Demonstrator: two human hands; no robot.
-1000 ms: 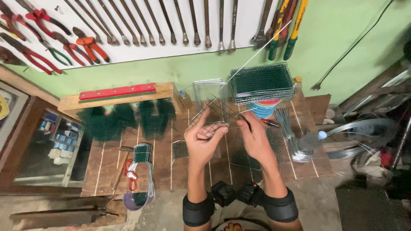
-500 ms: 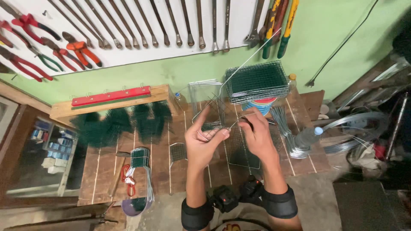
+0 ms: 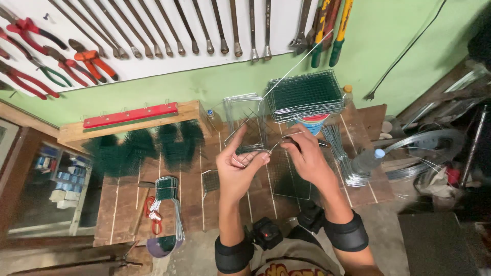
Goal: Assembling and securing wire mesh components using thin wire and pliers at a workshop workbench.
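Observation:
My left hand is raised over the wooden bench, thumb and fingers pinching a small green wire mesh panel. My right hand is close beside it, fingers closed on a thin silver wire that runs up and right toward the wall. The wire's lower end meets the panel's edge between my two hands. Both wrists wear black bands.
A stack of green mesh panels sits on a tub at the back. Bent wire pieces and a plastic bottle lie right. Green mesh pieces, a red bar and red-handled pliers lie left. Wrenches and pliers hang on the wall.
Both hands stayed together at the panel with small finger shifts. The camera view drifted slightly, so the bench sits a little lower and left in the frame.

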